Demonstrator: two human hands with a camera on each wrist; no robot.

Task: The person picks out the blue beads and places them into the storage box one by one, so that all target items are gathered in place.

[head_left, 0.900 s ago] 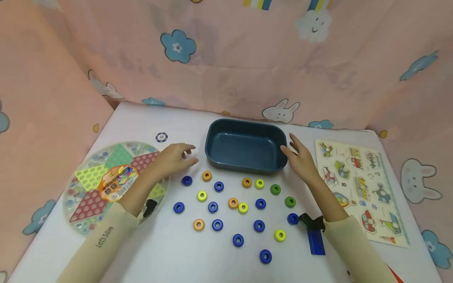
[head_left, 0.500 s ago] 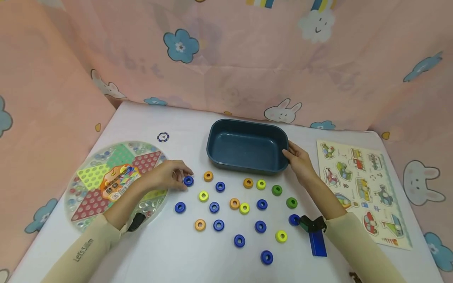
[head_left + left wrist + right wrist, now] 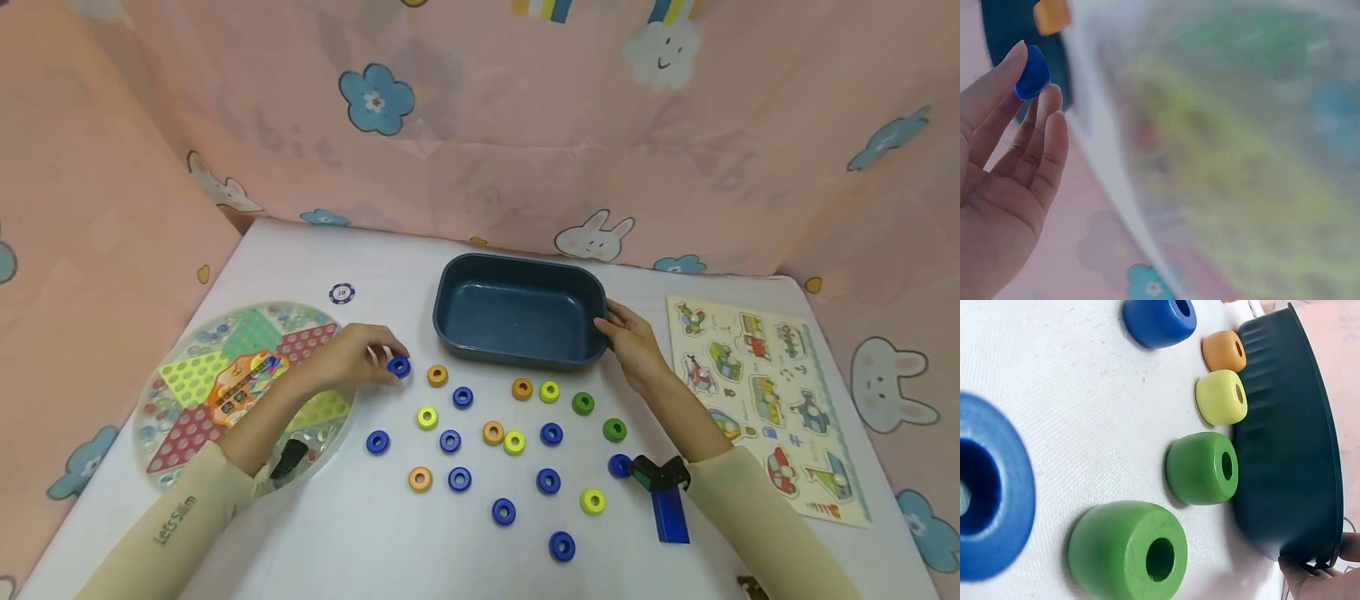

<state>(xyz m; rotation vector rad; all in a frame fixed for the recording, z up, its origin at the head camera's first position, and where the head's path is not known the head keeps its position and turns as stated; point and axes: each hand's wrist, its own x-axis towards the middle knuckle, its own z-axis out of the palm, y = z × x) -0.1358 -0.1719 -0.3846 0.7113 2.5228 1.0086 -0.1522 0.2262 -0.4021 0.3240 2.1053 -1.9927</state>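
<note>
Between thumb and fingertips, my left hand [image 3: 358, 357] pinches a blue bead [image 3: 399, 367] with a hole through it. In the left wrist view the same blue bead [image 3: 1034, 74] sits at the tips of the thumb and fingers. My right hand [image 3: 633, 343] grips the right end of a dark teal basin [image 3: 521, 354], thumb at the rim. Nothing lies inside the basin. Several blue, orange, yellow and green beads are scattered before it, among them an orange bead [image 3: 437, 376] near my left hand and a green bead [image 3: 1202, 467] beside the basin.
A round Chinese checkers board [image 3: 255, 333] in clear wrap lies on the left under my left forearm. A poker chip [image 3: 342, 292] is behind it. On the right are a picture puzzle board [image 3: 765, 400] and a blue block [image 3: 670, 515] near my right wrist.
My left hand came down to the blue bead, took it between thumb and fingers and shifted it slightly back. My right hand closed on the basin's right end.
</note>
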